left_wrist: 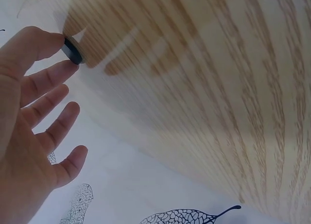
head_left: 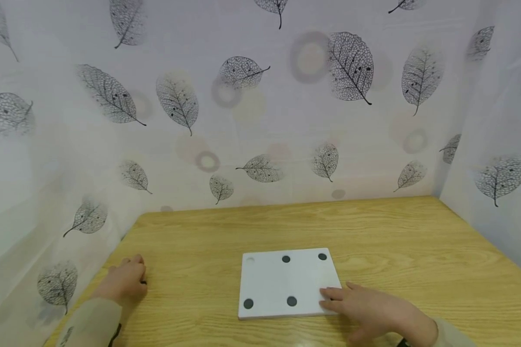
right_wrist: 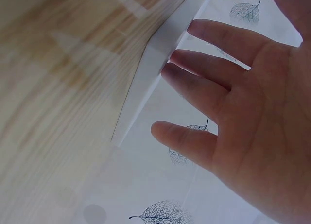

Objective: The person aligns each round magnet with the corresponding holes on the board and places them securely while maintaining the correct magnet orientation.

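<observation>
Thumb and index finger of my left hand (head_left: 122, 279) pinch a small dark round disc (left_wrist: 72, 50), held on edge at the table surface in the left wrist view. That hand is at the table's left side, well apart from the board. A white rectangular board (head_left: 271, 280) lies flat in front of me, bearing several dark discs (head_left: 292, 301). Its far left corner shows a shallow round recess (head_left: 250, 260) with no disc. My right hand (head_left: 371, 308) rests on the board's near right corner with straight, spread fingers (right_wrist: 194, 90), hiding that corner.
The board lies on a wood-grain table (head_left: 191, 250). A pale curtain (head_left: 269, 125) printed with dark leaves hangs behind the table and along both sides, close to my left hand.
</observation>
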`<state>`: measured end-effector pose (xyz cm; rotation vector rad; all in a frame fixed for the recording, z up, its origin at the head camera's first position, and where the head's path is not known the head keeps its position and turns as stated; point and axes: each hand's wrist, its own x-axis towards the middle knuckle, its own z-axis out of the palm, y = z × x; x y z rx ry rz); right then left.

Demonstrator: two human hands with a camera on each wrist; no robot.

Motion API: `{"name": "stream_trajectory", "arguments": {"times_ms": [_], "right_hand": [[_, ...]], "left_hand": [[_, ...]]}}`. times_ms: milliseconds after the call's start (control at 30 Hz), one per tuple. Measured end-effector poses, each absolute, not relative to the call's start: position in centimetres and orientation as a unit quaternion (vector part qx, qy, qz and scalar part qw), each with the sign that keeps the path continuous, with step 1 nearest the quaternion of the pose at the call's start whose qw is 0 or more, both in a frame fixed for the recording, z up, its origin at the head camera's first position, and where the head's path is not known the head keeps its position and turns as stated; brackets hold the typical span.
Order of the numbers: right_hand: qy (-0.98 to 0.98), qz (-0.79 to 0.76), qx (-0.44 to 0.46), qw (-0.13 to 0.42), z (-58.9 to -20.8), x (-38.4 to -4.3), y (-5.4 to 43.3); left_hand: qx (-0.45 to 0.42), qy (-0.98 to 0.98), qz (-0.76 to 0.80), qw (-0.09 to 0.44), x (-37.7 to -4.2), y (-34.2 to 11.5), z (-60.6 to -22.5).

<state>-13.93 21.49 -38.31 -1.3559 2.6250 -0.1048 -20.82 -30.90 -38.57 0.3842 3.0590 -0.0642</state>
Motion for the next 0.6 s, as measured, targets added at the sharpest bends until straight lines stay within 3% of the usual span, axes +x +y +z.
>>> {"name": "stream_trajectory", "arguments": {"times_ms": [333, 600], "right_hand": [[0.886, -0.025, -0.455, 0.083, -38.27, -13.63, 21.16], [0.886, -0.03, -0.453, 0.091, -38.11, -13.39, 20.92]], "left_hand": [[0.137, 0.989, -0.01, 0.046, -21.26, -31.42, -38.48], [0.155, 0.987, -0.019, 0.024, -21.14, -31.08, -38.38]]}}
